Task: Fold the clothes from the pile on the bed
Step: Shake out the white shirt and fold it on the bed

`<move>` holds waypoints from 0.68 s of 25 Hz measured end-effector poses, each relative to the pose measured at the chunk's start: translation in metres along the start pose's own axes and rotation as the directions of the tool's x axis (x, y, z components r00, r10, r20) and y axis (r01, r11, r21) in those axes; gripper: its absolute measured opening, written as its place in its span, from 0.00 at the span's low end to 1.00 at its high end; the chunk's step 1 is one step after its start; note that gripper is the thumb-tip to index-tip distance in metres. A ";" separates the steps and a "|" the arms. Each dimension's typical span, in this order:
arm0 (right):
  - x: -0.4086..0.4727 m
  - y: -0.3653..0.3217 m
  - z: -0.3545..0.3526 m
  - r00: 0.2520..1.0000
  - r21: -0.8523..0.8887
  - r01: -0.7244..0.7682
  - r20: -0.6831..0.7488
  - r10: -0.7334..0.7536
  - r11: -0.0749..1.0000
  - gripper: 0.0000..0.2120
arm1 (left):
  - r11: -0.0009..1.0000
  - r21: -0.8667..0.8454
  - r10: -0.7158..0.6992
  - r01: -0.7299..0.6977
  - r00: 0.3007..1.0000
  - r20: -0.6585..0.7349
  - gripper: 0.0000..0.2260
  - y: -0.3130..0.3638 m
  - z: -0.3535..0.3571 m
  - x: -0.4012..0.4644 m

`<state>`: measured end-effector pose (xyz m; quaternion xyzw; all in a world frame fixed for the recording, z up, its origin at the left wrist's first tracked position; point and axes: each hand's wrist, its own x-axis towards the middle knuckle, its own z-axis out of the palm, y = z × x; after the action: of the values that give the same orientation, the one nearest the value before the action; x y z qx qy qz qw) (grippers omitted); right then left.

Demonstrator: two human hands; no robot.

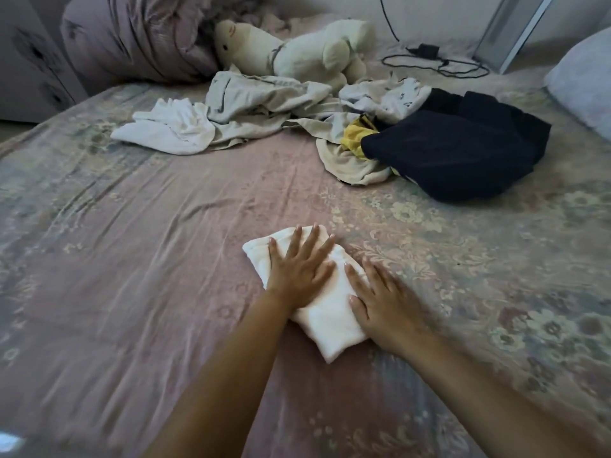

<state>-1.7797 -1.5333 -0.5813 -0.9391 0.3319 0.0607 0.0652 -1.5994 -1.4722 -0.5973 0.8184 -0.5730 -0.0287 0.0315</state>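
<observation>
A small white folded cloth [330, 320] lies on the pink floral bedsheet [132, 259] near the middle front. My left hand [299, 266] presses flat on its upper part with the fingers spread. My right hand [380, 299] lies flat along its right edge, fingers straight, slightly blurred. Further back is the pile: a white garment [168, 127], a grey-beige garment [258, 107], a white printed piece [386, 97], a yellow item [358, 135], a beige piece [350, 163] and a dark navy garment [463, 150].
A cream plush toy [307, 51] lies behind the pile beside a bunched mauve duvet [139, 34]. A black charger and cable [433, 59] sit at the back right. A pale pillow [585, 81] is at the right edge.
</observation>
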 end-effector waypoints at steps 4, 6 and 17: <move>0.004 -0.011 -0.002 0.971 -0.145 0.111 -0.195 -0.138 0.983 0.34 | 0.999 0.033 0.030 -0.030 1.000 -0.002 0.36 -0.001 -0.012 0.003; 0.004 -0.015 0.007 0.948 -0.177 0.151 -0.253 -0.193 0.973 0.32 | 0.997 0.037 0.061 -0.061 0.998 -0.016 0.34 -0.007 -0.013 0.005; -0.007 -0.022 -0.016 0.998 -0.001 0.041 0.057 -0.041 0.999 0.31 | 0.988 0.065 0.143 -0.141 0.990 -0.021 0.27 -0.006 -0.010 -0.065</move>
<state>-1.7705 -1.5148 -0.5629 -0.9436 0.3107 0.0863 0.0746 -1.6155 -1.4094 -0.5871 0.7765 -0.6299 0.0024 0.0146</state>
